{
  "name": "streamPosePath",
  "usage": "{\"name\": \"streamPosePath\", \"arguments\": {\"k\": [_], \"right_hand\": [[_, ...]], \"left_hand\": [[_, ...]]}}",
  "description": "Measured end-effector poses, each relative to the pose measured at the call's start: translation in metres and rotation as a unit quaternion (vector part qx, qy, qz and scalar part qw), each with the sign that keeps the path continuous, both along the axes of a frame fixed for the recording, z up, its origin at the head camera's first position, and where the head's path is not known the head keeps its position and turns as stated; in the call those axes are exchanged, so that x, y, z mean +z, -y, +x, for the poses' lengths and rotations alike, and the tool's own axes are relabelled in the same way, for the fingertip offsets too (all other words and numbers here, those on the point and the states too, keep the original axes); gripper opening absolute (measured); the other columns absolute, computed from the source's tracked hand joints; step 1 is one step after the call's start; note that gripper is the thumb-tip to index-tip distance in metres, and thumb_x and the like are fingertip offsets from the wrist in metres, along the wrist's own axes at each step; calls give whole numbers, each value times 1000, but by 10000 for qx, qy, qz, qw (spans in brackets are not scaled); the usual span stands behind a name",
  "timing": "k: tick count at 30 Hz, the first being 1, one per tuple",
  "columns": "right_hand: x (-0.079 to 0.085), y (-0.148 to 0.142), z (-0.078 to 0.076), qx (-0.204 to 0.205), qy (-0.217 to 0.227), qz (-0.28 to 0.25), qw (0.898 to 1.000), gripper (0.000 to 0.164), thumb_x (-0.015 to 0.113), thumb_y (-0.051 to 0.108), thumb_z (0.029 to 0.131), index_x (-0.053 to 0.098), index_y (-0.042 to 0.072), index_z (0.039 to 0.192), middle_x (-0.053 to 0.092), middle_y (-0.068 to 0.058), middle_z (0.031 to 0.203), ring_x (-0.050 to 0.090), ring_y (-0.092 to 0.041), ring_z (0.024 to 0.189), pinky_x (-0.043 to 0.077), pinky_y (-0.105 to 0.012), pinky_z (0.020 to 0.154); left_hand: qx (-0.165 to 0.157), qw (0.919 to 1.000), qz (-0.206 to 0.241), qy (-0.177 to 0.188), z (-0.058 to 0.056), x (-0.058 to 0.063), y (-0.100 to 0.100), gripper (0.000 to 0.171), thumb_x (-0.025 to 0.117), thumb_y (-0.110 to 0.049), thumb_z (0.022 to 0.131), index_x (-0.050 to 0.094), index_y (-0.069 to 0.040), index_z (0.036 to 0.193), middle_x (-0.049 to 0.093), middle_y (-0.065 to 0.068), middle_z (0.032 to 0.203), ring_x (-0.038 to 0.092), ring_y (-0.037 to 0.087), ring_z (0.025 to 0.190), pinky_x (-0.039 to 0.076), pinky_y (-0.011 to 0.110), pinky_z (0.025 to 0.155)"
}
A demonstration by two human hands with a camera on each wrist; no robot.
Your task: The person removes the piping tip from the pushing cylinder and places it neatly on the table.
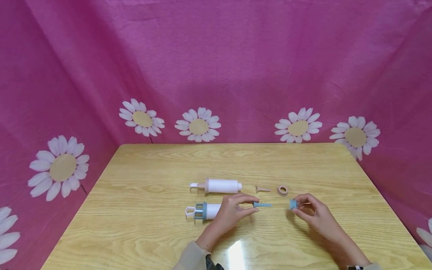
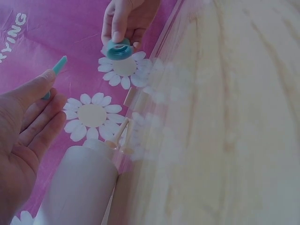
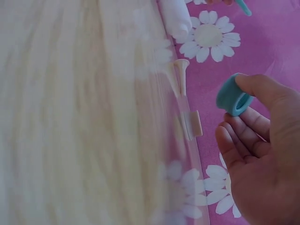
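Observation:
Between thumb and fingertips, my left hand (image 1: 231, 210) pinches the wide end of a blue-green tapered nozzle (image 1: 264, 205), its narrow tip pointing right. My right hand (image 1: 318, 216) holds a blue-green ring-shaped cap (image 3: 228, 97) by its edge, a short gap to the right of the nozzle tip. In the left wrist view the cap's round opening shows. A white barrel with a blue-green collar (image 1: 204, 210) and a white loop handle lies under my left hand, which hides its right end.
Behind my hands lies a matching white barrel (image 1: 222, 186) with a beige collar. To its right are a beige nozzle (image 1: 264, 189) and a beige ring (image 1: 282, 194) on the wooden table (image 1: 148, 210). A pink daisy-print curtain (image 1: 236, 75) hangs at the back and sides.

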State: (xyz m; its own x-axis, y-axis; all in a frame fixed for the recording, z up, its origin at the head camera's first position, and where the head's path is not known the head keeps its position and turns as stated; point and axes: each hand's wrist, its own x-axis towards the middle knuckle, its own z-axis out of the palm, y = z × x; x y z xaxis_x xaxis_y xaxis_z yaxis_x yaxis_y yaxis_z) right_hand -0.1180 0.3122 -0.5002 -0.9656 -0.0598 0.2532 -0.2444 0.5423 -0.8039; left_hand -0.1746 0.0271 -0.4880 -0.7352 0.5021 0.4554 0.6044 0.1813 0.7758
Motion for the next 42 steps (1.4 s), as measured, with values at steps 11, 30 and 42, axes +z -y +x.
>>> {"name": "streamPosePath", "arguments": {"k": [11,30,42], "right_hand": [[-2,-9,-5,453,-408,740,9954,30,78,-4,76,59,5,99,59,0,88,52,5,79,51,-15,62],[-3,-10,-8,592,7,1309,9896,27,79,3,78,60,6,97,54,2,89,48,6,76,45,-17,60],[-3,-10,-8,647,437,1251,9891,26,77,10,83,58,7,100,53,-1,93,48,4,79,46,-17,63]], "left_hand": [[-57,9993,-34,-379,-2,1,-2,23,77,-15,83,75,-10,105,77,6,101,73,14,91,61,27,72],[-57,9997,-172,135,1,3,0,22,76,-15,84,76,-10,106,77,7,100,73,15,91,61,29,71],[3,9949,-1004,-124,5,10,-9,22,76,-14,84,74,-5,104,77,4,100,73,11,89,55,15,82]]}}
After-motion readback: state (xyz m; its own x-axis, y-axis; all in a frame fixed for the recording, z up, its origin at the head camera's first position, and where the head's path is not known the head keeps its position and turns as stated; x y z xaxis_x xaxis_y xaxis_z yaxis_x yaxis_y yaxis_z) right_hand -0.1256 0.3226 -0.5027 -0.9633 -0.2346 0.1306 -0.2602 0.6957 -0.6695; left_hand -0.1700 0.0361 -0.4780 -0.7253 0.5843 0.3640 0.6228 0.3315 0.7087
